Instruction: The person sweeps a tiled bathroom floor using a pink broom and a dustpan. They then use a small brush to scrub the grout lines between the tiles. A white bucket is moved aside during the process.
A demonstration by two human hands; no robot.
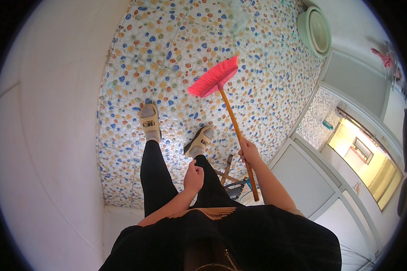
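Observation:
My right hand point(249, 152) grips the wooden handle point(233, 115) of a broom. At the handle's far end is a pink plastic broom head point(213, 79) with pink bristles, in front of my feet. Whether the bristles touch the floor I cannot tell. The near end of the handle points back beside my right hip. My left hand point(194, 176) hangs in front of my right leg with its fingers curled and nothing visible in them. Below the broom spreads a pebble-patterned tile floor point(146, 79).
A white wall point(64, 111) runs along the left. Green plastic basins point(318, 32) stand nested at the far right. A doorway with grey-white panels point(302, 166) is on the right. Behind the handle are wooden legs point(228, 167) and dark slats point(235, 189). I wear beige slides point(150, 123).

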